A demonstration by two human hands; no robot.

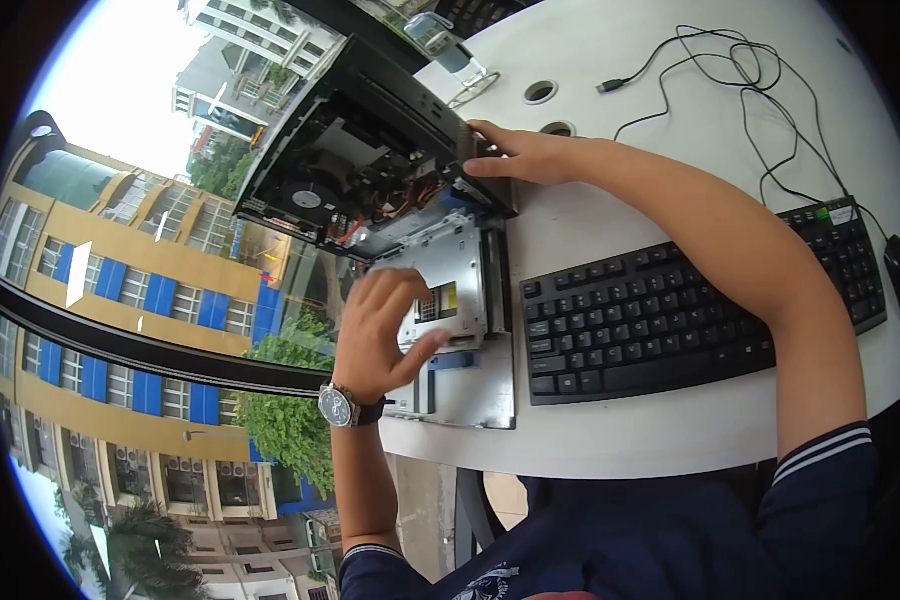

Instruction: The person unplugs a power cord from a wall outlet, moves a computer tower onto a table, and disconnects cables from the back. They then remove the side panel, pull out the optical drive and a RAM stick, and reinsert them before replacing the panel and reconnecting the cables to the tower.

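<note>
A black computer case [370, 150] stands open on the white table, with its fan and several wires showing inside. My right hand [520, 155] rests against the near right corner of the case, thumb and fingers apart around its edge. Over the silver metal drive bracket [450, 265], beside the case, is my left hand [382, 330], with its thumb spread from the fingers; a watch [340, 405] is on that wrist. Whether its fingertips touch the bracket is unclear. A flat metal panel [480, 385] lies beneath the bracket and sticks out toward me.
The black keyboard [650, 325] lies right of the panel, under my right forearm. A loose black cable [750, 90] with a USB plug spreads across the white table [590, 440]. Behind the case stands a bottle [438, 42]. A window [150, 300] borders the left side.
</note>
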